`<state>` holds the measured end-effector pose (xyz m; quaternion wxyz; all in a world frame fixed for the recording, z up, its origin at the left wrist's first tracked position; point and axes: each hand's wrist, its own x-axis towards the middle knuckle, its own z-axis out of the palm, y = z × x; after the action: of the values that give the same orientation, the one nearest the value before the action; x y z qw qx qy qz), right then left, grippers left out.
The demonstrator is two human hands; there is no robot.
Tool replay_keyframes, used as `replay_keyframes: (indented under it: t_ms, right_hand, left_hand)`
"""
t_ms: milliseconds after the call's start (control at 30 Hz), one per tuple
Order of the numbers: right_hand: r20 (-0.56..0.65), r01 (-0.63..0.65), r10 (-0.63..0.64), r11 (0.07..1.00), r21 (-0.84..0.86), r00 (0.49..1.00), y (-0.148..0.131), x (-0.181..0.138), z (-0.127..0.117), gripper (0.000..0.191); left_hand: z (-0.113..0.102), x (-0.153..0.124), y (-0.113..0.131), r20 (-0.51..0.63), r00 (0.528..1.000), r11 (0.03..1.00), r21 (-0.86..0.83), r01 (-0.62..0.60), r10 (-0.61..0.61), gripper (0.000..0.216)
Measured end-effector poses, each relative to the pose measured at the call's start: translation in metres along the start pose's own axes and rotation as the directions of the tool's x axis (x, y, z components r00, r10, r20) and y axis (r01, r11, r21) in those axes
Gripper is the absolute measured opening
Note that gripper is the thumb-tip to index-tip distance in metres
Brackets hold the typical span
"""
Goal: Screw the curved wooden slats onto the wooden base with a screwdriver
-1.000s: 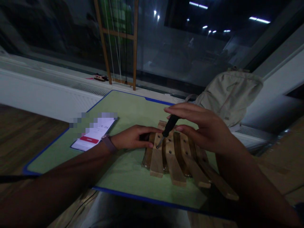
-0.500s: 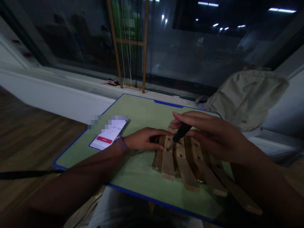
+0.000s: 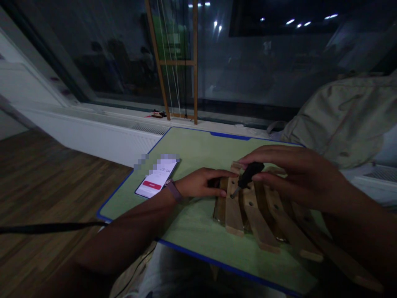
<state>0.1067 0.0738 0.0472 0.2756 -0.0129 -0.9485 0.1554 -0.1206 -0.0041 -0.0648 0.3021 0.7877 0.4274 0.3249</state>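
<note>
A black-handled screwdriver [image 3: 250, 174] slants down to the left, its metal tip at a dark hole or screw in the leftmost wooden slat [image 3: 233, 213]. My right hand [image 3: 294, 178] holds its handle between thumb and fingers. Several pale slats with dark holes or screws lie side by side across a brown, shiny base [image 3: 219, 207]. At the left end of this piece, my left hand [image 3: 206, 182] grips it, thumb in front and fingers behind. My right hand and forearm hide part of the slats on the right.
A lit phone [image 3: 156, 178] lies on the green, blue-edged table [image 3: 186, 145], left of my left wrist. Behind the table run a radiator [image 3: 105, 138] and a window sill bearing a wooden frame with strings [image 3: 196, 82]. A beige backpack [image 3: 344, 111] stands at the back right.
The view has swung a little left, so everything sits farther right. The screwdriver handle leans lower to the right, with my right fingers closer around it. Its tip stays at the same spot.
</note>
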Motion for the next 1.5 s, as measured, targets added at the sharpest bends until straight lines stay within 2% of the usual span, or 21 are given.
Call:
replay_keyframes:
  t_ms: [67, 133, 400, 467, 600, 700, 833, 933, 1033, 1133, 1300, 1400, 1500]
  right_hand:
    - [-0.055, -0.036, 0.033, 0.998, -0.051, 0.998, 0.0, 0.0, 0.002, 0.018]
    - [-0.086, -0.05, 0.043, 0.995, -0.085, 0.995, 0.0, 0.001, 0.003, 0.018]
    - [0.054, 0.062, -0.066, 0.996, 0.06, 0.996, -0.002, 0.003, 0.003, 0.043]
    - [0.031, 0.051, -0.053, 0.997, 0.065, 0.998, -0.001, 0.002, 0.003, 0.043]
    - [-0.107, -0.031, 0.018, 0.991, -0.13, 0.994, -0.001, 0.001, 0.004, 0.031]
    - [-0.037, 0.03, -0.039, 0.977, -0.212, 0.999, -0.004, 0.001, 0.001, 0.03]
    - [0.012, 0.067, -0.066, 0.994, -0.088, 0.998, -0.009, 0.002, 0.0, 0.031]
    - [-0.031, 0.034, -0.034, 0.999, 0.013, 0.999, -0.009, 0.002, 0.003, 0.026]
    - [-0.087, -0.059, 0.055, 0.997, -0.049, 0.995, -0.006, 0.001, 0.005, 0.021]
    - [-0.006, -0.088, 0.087, 0.989, -0.122, 0.996, -0.006, 0.001, 0.0, 0.011]
    - [0.091, 0.017, -0.012, 0.999, -0.049, 0.996, -0.015, 0.003, -0.01, 0.028]
    - [0.08, 0.048, -0.047, 0.999, -0.003, 0.996, -0.016, 0.004, -0.007, 0.032]
    - [0.037, 0.013, -0.014, 1.0, 0.011, 0.999, -0.013, 0.002, -0.003, 0.029]
  left_hand:
    - [0.0, 0.0, 0.0, 0.002, 1.0, 1.0, 0.005, 0.005, -0.005, 0.059]
    - [-0.001, 0.0, 0.0, 0.011, 1.0, 1.0, 0.019, 0.004, -0.004, 0.059]
    - [0.0, -0.001, -0.004, 0.004, 0.998, 0.997, 0.054, -0.056, 0.056, 0.051]
    - [0.0, -0.001, -0.004, 0.007, 0.998, 0.998, 0.031, -0.059, 0.059, 0.05]
    - [-0.001, -0.001, -0.001, 0.013, 0.999, 0.998, 0.046, -0.053, 0.052, 0.05]
    - [-0.001, -0.001, -0.001, 0.005, 0.999, 0.997, 0.065, -0.052, 0.052, 0.05]
    - [-0.001, -0.001, -0.001, 0.011, 0.999, 0.997, 0.06, -0.042, 0.041, 0.049]
    - [-0.001, -0.002, 0.0, 0.016, 0.998, 0.997, 0.051, -0.059, 0.058, 0.047]
    - [-0.001, -0.001, -0.001, 0.003, 0.998, 0.996, 0.06, -0.068, 0.068, 0.046]
    - [-0.001, 0.0, -0.001, 0.011, 0.998, 0.996, 0.068, -0.06, 0.06, 0.047]
    - [0.0, 0.0, -0.002, 0.003, 0.998, 0.995, 0.073, -0.06, 0.06, 0.046]
    - [0.0, -0.001, -0.002, 0.004, 0.998, 0.995, 0.079, -0.065, 0.065, 0.046]
    - [0.0, -0.002, -0.002, 0.002, 0.996, 0.995, 0.06, -0.086, 0.086, 0.046]
